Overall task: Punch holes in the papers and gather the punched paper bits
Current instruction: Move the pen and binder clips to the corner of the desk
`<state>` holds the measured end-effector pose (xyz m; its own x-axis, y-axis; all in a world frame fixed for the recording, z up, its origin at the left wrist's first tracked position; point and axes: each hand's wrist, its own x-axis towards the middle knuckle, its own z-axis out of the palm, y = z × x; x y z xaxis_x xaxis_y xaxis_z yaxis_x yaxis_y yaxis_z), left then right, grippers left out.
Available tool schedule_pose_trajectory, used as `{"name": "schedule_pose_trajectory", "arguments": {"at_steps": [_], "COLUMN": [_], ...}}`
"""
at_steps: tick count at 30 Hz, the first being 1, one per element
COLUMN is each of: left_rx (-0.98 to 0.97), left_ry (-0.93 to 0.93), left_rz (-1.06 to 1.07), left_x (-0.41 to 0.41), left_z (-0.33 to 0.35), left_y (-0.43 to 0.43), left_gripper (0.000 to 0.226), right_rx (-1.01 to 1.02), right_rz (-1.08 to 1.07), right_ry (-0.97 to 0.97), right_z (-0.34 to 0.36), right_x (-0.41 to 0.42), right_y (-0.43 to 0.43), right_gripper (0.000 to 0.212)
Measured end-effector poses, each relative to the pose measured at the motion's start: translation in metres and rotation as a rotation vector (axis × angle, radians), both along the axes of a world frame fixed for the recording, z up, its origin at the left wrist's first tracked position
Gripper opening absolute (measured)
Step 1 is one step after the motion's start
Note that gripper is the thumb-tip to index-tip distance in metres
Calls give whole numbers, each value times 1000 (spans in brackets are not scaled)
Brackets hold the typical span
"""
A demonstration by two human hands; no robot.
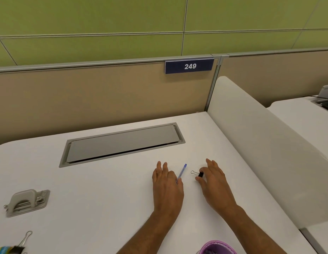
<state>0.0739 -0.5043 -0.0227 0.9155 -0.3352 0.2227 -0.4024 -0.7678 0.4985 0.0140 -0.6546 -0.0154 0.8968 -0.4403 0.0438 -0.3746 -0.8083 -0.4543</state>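
Grey hole punch [26, 202] lies apart; left hand [167, 187] fingers flat, right hand [213, 184] fingers pinch binder clip [200, 174].

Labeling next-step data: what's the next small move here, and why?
Probably lift the binder clip aside: the right hand pinches it, the left hand rests flat by the pen, and the hole punch sits untouched far left.
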Motion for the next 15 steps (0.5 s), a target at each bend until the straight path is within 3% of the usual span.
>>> {"name": "schedule_pose_trajectory", "arguments": {"at_steps": [15], "left_rx": [19], "left_ry": [49], "left_rz": [-21], "left_x": [-4], "left_z": [-10], "left_y": [-22], "left_gripper": [31], "right_rx": [34], "right_rz": [-50], "right_ry": [-10], "right_z": [-24], "right_x": [6], "right_y": [-2], "right_gripper": [30]}}
